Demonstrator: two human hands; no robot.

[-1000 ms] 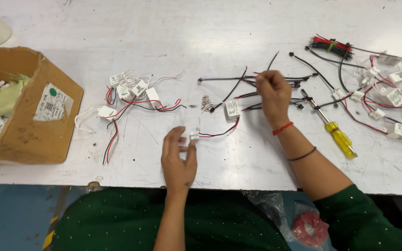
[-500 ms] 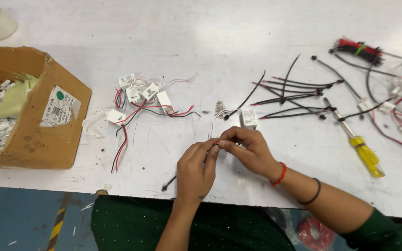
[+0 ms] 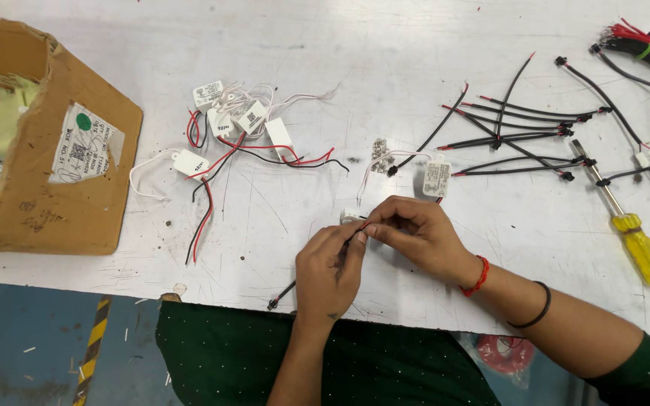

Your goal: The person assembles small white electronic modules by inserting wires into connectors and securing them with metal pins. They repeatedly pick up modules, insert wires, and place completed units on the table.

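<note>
hands: 2 (image 3: 330, 271) (image 3: 414, 233) | cardboard box: 1 (image 3: 54, 162) | yellow-handled screwdriver: 1 (image 3: 630, 233) | small white modules in left cluster: 5 (image 3: 251, 116) | lone white module mid-counter: 1 (image 3: 435, 179) | wrist bands: 2 (image 3: 478, 277)

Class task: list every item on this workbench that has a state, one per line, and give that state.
Cardboard box: open, part-filled with small white parts.
Yellow-handled screwdriver: lying flat, unheld.
Small white module: lying flat, wires attached.
Black lead: pinched, its end hanging off the table edge.
Left hand: pinching the lead.
Right hand: pinching it too.
Bundled wires: tied, untouched.
</note>
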